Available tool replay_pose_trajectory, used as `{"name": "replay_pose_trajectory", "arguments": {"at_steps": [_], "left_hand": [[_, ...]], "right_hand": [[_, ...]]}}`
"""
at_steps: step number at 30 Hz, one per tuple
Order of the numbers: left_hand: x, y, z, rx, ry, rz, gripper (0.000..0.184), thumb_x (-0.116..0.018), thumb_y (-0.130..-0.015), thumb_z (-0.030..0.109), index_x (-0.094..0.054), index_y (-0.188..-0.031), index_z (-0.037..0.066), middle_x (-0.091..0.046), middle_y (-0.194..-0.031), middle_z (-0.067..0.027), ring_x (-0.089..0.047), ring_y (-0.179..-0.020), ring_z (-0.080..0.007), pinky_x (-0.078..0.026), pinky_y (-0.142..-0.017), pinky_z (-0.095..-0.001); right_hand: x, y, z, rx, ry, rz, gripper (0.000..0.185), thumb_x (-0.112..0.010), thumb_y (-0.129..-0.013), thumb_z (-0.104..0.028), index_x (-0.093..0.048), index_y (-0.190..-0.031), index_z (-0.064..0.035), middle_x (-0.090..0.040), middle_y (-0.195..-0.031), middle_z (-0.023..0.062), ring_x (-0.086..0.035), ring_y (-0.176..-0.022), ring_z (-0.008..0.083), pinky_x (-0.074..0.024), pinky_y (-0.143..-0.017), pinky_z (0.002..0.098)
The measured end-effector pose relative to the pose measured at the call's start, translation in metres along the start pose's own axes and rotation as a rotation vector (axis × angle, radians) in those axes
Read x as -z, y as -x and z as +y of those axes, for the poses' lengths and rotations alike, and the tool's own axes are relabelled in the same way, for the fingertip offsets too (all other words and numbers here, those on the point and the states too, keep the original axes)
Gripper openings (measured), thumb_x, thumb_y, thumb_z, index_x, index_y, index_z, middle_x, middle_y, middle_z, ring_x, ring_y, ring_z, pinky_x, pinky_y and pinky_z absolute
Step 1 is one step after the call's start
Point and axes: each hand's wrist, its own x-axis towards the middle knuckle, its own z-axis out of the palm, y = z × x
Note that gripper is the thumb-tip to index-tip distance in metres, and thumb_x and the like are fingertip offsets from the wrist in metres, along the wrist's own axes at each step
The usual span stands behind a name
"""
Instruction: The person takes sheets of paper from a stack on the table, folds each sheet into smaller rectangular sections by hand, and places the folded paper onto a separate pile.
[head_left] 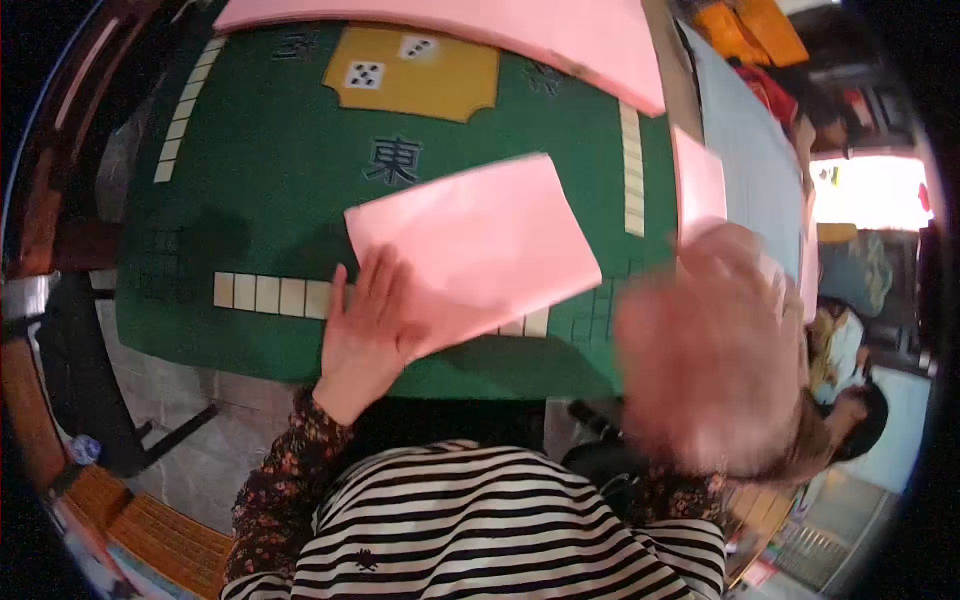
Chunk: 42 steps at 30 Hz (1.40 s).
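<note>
A folded pink sheet (490, 235) lies tilted on the green mahjong-print table cover (270, 220). My left hand (375, 310) rests on its lower left corner, fingers spread and palm down. My right hand (710, 350) is a large motion blur at the right edge of the table, off to the right of the sheet; its fingers cannot be made out. Near it, another pink piece (700, 185) stretches along the table's right side, partly hidden behind that hand.
A large pink sheet (460, 20) covers the far edge of the table. Beyond the right side is a pale blue surface (750, 150). A person (855, 415) is at the far right. A wooden slatted bench (150, 520) stands at lower left.
</note>
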Motion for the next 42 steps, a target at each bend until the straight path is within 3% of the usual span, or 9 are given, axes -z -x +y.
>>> {"name": "replay_pose_trajectory", "arguments": {"at_steps": [18, 20, 21, 27, 37, 39, 40, 41, 42], "left_hand": [[-0.008, 0.007, -0.002, -0.114, -0.087, 0.188, 0.055, -0.048, -0.094, 0.029, -0.038, -0.14, 0.0, -0.033, -0.149, -0.0146, -0.028, -0.14, -0.0284, -0.02, -0.113, -0.0512], [-0.006, 0.008, 0.0, -0.099, -0.081, 0.143, 0.055, -0.048, -0.094, 0.028, -0.036, -0.141, 0.0, -0.031, -0.151, -0.015, -0.026, -0.141, -0.0278, -0.02, -0.113, -0.0512], [-0.006, 0.007, 0.0, -0.086, -0.13, 0.09, 0.055, -0.046, -0.095, 0.028, -0.034, -0.141, 0.0, -0.03, -0.151, -0.015, -0.025, -0.142, -0.0276, -0.019, -0.113, -0.0514], [-0.007, 0.006, 0.003, -0.098, -0.138, 0.126, 0.055, -0.045, -0.095, 0.03, -0.035, -0.142, 0.001, -0.03, -0.151, -0.0149, -0.025, -0.142, -0.0273, -0.019, -0.113, -0.0507], [-0.013, 0.008, 0.0, -0.097, -0.136, 0.195, 0.055, -0.046, -0.095, 0.032, -0.037, -0.142, 0.003, -0.033, -0.15, -0.0132, -0.028, -0.14, -0.0253, -0.02, -0.113, -0.0495], [-0.009, 0.009, -0.001, -0.092, -0.013, 0.217, 0.051, -0.046, -0.096, 0.029, -0.04, -0.139, 0.003, -0.036, -0.149, -0.013, -0.029, -0.14, -0.0251, -0.019, -0.114, -0.0492], [-0.009, 0.009, -0.004, -0.079, -0.021, 0.222, 0.051, -0.046, -0.096, 0.029, -0.04, -0.139, 0.003, -0.036, -0.149, -0.013, -0.029, -0.14, -0.0251, -0.019, -0.114, -0.0492], [-0.012, 0.009, -0.009, -0.085, 0.062, 0.222, 0.049, -0.046, -0.096, 0.028, -0.041, -0.138, 0.003, -0.037, -0.148, -0.013, -0.03, -0.14, -0.025, -0.019, -0.114, -0.0486], [-0.015, 0.008, -0.013, -0.093, 0.146, 0.221, 0.046, -0.045, -0.097, 0.027, -0.042, -0.137, 0.003, -0.038, -0.147, -0.0131, -0.03, -0.139, -0.025, -0.019, -0.114, -0.0481]], "right_hand": [[0.004, 0.084, -0.09, 0.149, 0.206, 0.108, 0.026, -0.06, -0.082, -0.01, -0.066, -0.104, 0.0008, -0.063, -0.116, 0.0187, -0.061, -0.108, 0.0322, -0.0479, -0.092, 0.0425], [-0.088, 0.102, -0.028, 0.077, 0.375, -0.114, 0.06, -0.062, -0.084, -0.019, -0.041, -0.139, -0.0056, -0.042, -0.143, 0.0156, -0.036, -0.135, 0.0324, -0.0213, -0.114, 0.0474], [-0.125, 0.114, -0.009, -0.016, 0.376, -0.213, 0.064, -0.063, -0.085, -0.022, -0.038, -0.141, -0.004, -0.037, -0.147, 0.016, -0.028, -0.14, 0.0312, -0.0134, -0.115, 0.051], [-0.143, 0.134, 0.02, 0.002, 0.464, -0.297, 0.063, -0.057, -0.089, -0.035, -0.039, -0.139, -0.0017, -0.038, -0.147, 0.0147, -0.032, -0.138, 0.0265, -0.0138, -0.114, 0.0549], [-0.048, 0.168, 0.113, -0.221, 0.86, 0.024, 0.052, -0.054, -0.092, -0.03, -0.044, -0.137, -0.0058, -0.043, -0.144, 0.0114, -0.037, -0.134, 0.0256, -0.0201, -0.111, 0.0561], [-0.056, 0.16, 0.078, -0.311, 0.6, 0.155, 0.048, -0.059, -0.09, -0.023, -0.048, -0.133, -0.0055, -0.047, -0.139, 0.0134, -0.041, -0.129, 0.0286, -0.0269, -0.108, 0.0522], [-0.064, 0.159, 0.057, -0.231, 0.409, 0.217, 0.042, -0.061, -0.088, -0.015, -0.052, -0.127, -0.0023, -0.057, -0.125, 0.017, -0.053, -0.115, 0.0304, -0.0413, -0.097, 0.0468], [-0.086, 0.164, 0.044, -0.378, 0.102, 0.271, 0.035, -0.06, -0.09, -0.011, -0.054, -0.122, 0.0018, -0.064, -0.108, 0.0173, -0.064, -0.093, 0.0276, -0.053, -0.077, 0.0384], [-0.106, 0.168, 0.034, -0.66, -0.574, 0.2, 0.032, -0.058, -0.093, -0.014, -0.054, -0.119, 0.0044, -0.067, -0.098, 0.0151, -0.067, -0.074, 0.0224, -0.0558, -0.06, 0.0312]]}}
